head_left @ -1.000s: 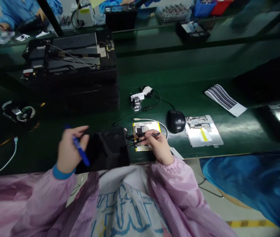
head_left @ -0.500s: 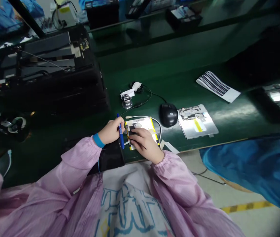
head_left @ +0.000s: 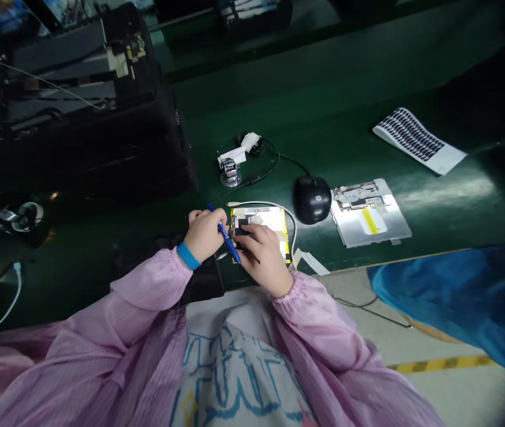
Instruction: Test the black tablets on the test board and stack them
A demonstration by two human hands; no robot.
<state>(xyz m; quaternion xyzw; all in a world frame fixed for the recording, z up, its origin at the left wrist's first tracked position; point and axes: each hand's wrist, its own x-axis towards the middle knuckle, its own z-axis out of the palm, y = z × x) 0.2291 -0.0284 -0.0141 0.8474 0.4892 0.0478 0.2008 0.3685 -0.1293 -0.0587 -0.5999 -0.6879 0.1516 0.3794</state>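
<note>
My left hand [head_left: 207,233], with a blue wristband [head_left: 188,255], is closed around a blue pen [head_left: 229,242]. The pen slants down to the right, its lower end close to my right thumb. My right hand [head_left: 264,256] lies over a flat white pack with yellow edges [head_left: 274,217], which looks like a battery pack. Its fingers are bent but apart, touching the pack's left part, where a dark strip and small wires show. What lies under the palm is hidden. A white cable [head_left: 288,214] curves around the pack's top and right side.
A black mouse [head_left: 313,200] and a silver metal panel [head_left: 370,219] are to the right. Beyond them lies a sheet of keyboard stickers [head_left: 416,142]. A small chrome stand [head_left: 231,173] is behind the pack. Large black trays with parts [head_left: 141,136] stand at left; blue cloth hangs at right.
The blue pen has tilted from near upright to a slant, its lower end swinging right toward my right hand. My left hand has shifted slightly right. The camera view has also moved.
</note>
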